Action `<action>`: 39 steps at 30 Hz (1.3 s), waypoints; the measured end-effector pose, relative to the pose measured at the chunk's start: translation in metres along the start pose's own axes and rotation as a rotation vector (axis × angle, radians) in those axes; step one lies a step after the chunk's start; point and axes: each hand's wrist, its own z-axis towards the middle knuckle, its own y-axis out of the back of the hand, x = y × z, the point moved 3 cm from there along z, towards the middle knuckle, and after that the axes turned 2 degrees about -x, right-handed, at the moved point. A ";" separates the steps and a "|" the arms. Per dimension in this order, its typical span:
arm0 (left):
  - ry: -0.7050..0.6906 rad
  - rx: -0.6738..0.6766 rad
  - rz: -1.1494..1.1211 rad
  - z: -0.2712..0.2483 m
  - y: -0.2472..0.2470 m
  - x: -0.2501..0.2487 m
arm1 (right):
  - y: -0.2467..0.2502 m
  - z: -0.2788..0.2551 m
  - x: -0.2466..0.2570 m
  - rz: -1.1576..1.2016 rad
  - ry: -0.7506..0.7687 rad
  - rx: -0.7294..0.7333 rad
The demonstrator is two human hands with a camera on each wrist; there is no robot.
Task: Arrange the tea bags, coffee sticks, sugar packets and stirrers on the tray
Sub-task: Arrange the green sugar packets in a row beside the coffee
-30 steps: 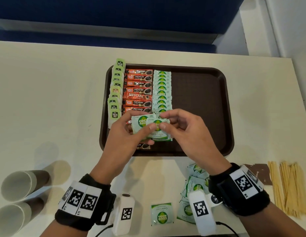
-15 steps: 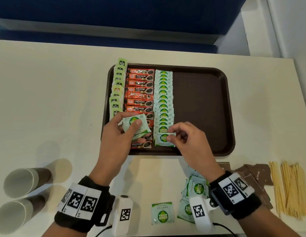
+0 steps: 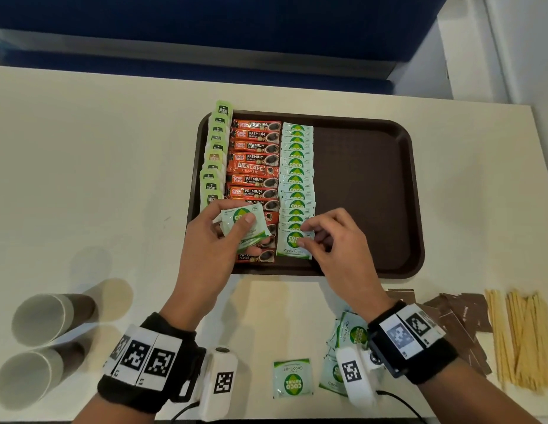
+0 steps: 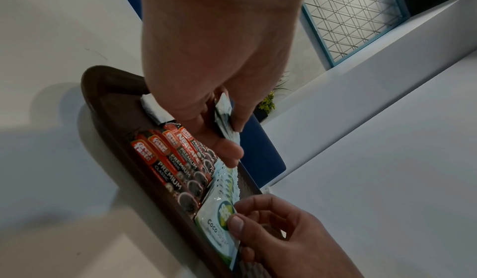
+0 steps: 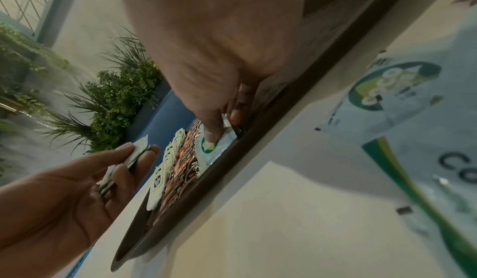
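Note:
On the brown tray [image 3: 373, 194], tea bags [image 3: 216, 154] stand along the left wall, with coffee sticks [image 3: 256, 160] beside them. Then comes a lapped column of sugar packets [image 3: 297, 172]. My left hand [image 3: 236, 228] grips a small stack of sugar packets [image 3: 240, 220] above the coffee sticks' near end. My right hand [image 3: 306, 237] pinches one sugar packet [image 3: 292, 244] that lies at the near end of the sugar column. The left wrist view shows my thumb on this packet [image 4: 219, 221]. Wooden stirrers [image 3: 523, 338] lie on the table at the right.
Loose sugar packets [image 3: 292, 377] lie on the table near my right wrist. Brown sachets [image 3: 459, 319] lie left of the stirrers. Two paper cups [image 3: 43, 316] lie on their sides at the near left. The tray's right half is bare.
My right hand drew one packet off the stack in my left hand and brought it down to the near end of the sugar column. My left hand drifted left with the others.

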 end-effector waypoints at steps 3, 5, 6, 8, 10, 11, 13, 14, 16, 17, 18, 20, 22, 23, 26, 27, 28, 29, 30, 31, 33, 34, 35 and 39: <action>0.002 -0.001 -0.008 0.000 0.000 0.000 | 0.000 0.000 0.000 0.010 0.005 -0.004; 0.004 -0.005 -0.011 0.000 0.000 0.000 | 0.000 0.000 -0.001 0.016 0.006 -0.008; 0.003 -0.005 -0.012 0.000 0.000 0.000 | 0.000 0.000 -0.001 0.018 0.005 -0.009; 0.002 -0.007 -0.011 0.000 0.000 0.000 | 0.000 0.000 -0.001 0.025 0.004 -0.011; 0.002 -0.018 -0.007 0.000 0.000 0.000 | 0.000 0.000 -0.002 0.035 0.005 -0.021; 0.006 -0.024 -0.012 0.001 -0.001 -0.001 | 0.001 0.001 -0.003 0.035 0.002 -0.031; 0.036 -0.020 -0.051 0.002 -0.002 0.000 | 0.004 0.001 -0.002 0.030 -0.007 -0.066; 0.058 -0.006 -0.084 0.003 -0.004 0.000 | 0.007 0.001 0.000 0.033 -0.008 -0.092; 0.085 0.052 -0.132 0.003 -0.007 0.000 | 0.014 0.001 0.006 0.071 -0.011 -0.141; 0.080 0.095 -0.137 0.002 -0.010 -0.001 | 0.017 0.002 0.010 0.118 -0.023 -0.148; 0.065 0.142 -0.132 0.001 -0.012 -0.002 | 0.020 0.003 0.015 0.193 -0.053 -0.130; 0.027 0.216 -0.107 -0.002 -0.016 -0.004 | 0.023 0.005 0.025 0.364 -0.143 -0.021; 0.012 0.243 -0.073 -0.004 -0.019 -0.005 | 0.026 0.007 0.035 0.460 -0.198 0.094; 0.009 0.246 -0.056 -0.004 -0.020 -0.004 | 0.028 0.007 0.039 0.476 -0.202 0.133; 0.007 0.207 -0.012 -0.005 -0.019 -0.004 | 0.034 0.008 0.043 0.444 -0.172 0.174; 0.004 0.180 0.002 -0.005 -0.018 -0.003 | 0.035 0.008 0.040 0.430 -0.170 0.162; -0.006 0.150 0.018 -0.004 -0.017 -0.002 | 0.037 0.008 0.036 0.419 -0.177 0.141; -0.016 0.117 0.032 -0.003 -0.014 -0.001 | 0.038 0.008 0.030 0.404 -0.189 0.118; -0.023 0.088 0.036 -0.001 -0.011 0.000 | 0.039 0.007 0.024 0.383 -0.200 0.106; -0.025 0.069 0.027 0.000 -0.008 0.001 | 0.038 0.005 0.018 0.350 -0.204 0.109; -0.030 0.056 0.004 0.002 -0.004 0.002 | 0.032 0.001 0.010 0.271 -0.193 0.143; -0.037 0.053 0.000 0.002 -0.003 0.001 | 0.028 -0.002 0.007 0.227 -0.179 0.154; -0.044 0.050 -0.007 0.002 -0.002 0.000 | 0.024 -0.004 0.004 0.184 -0.161 0.151; -0.063 0.045 0.023 0.003 -0.001 0.002 | 0.011 -0.006 0.001 0.107 -0.115 0.090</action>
